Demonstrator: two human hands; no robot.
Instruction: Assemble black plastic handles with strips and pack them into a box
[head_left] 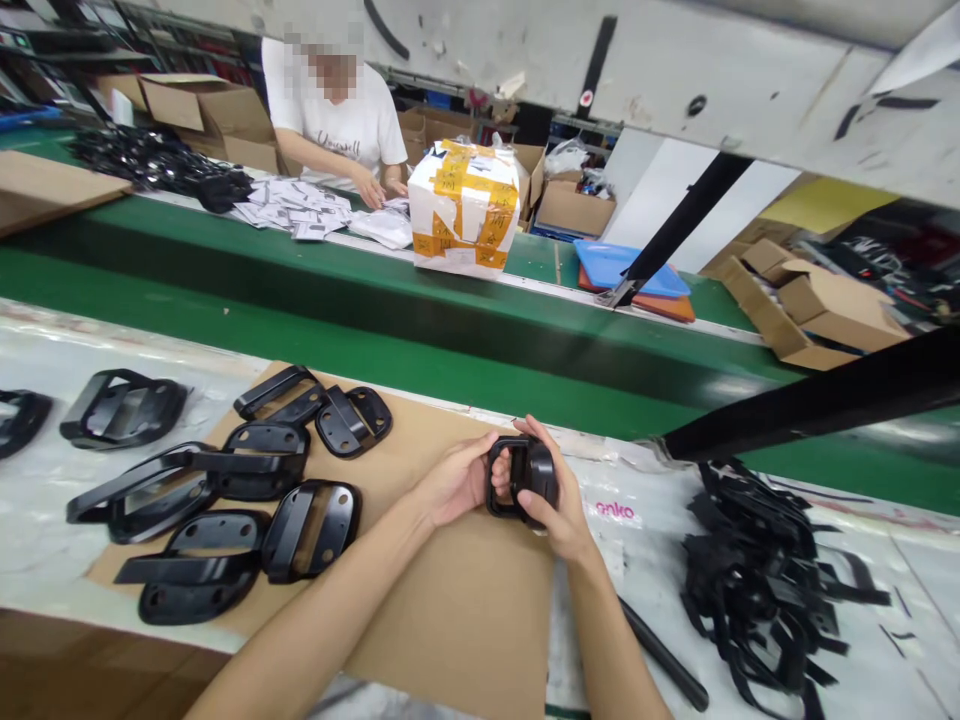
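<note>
Over a cardboard sheet [480, 600], a black plastic bracket with a strap-like crossbar [536, 478] is held up between my two hands. My left hand [465, 482] grips its left side, with fingers partly showing through the bracket's opening. My right hand [559, 500] wraps round the right side, thumb pressed on the front and fingers over the top. To the left lie several similar black brackets [311, 530], some on the cardboard and others on the whitish table cover. Right of my right forearm rests a black rod-like tool [664, 655], partly hidden by the arm.
A heap of black straps [765, 590] lies at the right. Beyond the table runs a green conveyor [360, 345]. Across it, a person [337, 120] handles small packets near a taped white box [465, 210]. A black post [810, 395] slants in from the right.
</note>
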